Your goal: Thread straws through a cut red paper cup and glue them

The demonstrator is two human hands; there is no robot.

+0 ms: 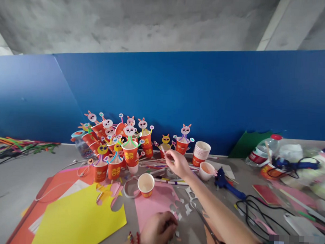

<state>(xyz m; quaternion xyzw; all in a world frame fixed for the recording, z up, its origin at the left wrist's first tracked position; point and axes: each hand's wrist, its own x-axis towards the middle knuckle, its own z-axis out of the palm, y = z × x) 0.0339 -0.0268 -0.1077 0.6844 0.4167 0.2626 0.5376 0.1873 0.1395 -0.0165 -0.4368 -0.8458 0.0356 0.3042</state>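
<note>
My right hand [177, 163] reaches forward over the table, thumb and fingertips pinched on a slim pale stick [163, 149], its exact kind too small to tell. It is just in front of a red paper cup with a yellow cat-like face [165, 139]. Low in the view, my left hand [160, 229] is curled closed over the pink paper [155, 202]; whatever its fingers hold is hidden. An upright red paper cup [145, 185] stands beyond my left hand. Several pens and thin sticks [173, 182] lie beneath my right hand.
Decorated paper cups [131, 153] crowd the back left; a cup stack [201, 153] stands right of my right hand. Scissors [210, 230] lie under my right forearm. A blue glue gun [229, 185], black cord and plastic bottle [265, 150] are at right. Yellow paper [79, 218] lies left.
</note>
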